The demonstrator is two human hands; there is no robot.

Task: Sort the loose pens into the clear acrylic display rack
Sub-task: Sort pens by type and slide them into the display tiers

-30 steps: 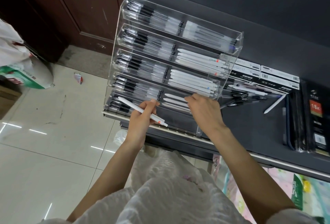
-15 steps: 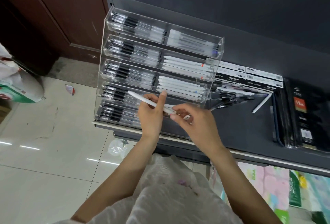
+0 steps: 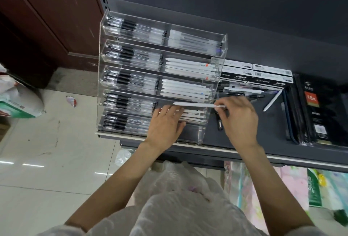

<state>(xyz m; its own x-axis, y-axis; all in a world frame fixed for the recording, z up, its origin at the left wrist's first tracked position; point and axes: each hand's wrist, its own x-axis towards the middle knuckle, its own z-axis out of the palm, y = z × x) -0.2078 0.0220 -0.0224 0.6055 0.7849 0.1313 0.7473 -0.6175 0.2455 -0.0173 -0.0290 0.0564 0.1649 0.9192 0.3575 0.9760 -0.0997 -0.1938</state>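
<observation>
The clear acrylic rack [image 3: 224,47] stands on the dark shelf, with several tiers of black pens on the left and white pens on the right. My right hand [image 3: 239,120] pinches one end of a white pen [image 3: 195,104] held level over the rack's lower right compartments. My left hand [image 3: 165,124] lies with straight fingers on the white pens in a lower right tier. Loose pens [image 3: 244,90] lie on the shelf right of the rack, among them a single white pen [image 3: 272,101] and a dark pen [image 3: 219,122] under my right hand.
Boxed pens [image 3: 271,70] and black notebooks [image 3: 318,111] fill the shelf's right side. The shelf's front edge [image 3: 226,150] runs below my wrists. A tiled floor with a sack [image 3: 20,104] lies to the left. White plastic bags [image 3: 178,203] sit below my arms.
The white pen passed from my left hand to my right hand, which carried it right over the rack. My left hand let go and flattened onto the lower tier.
</observation>
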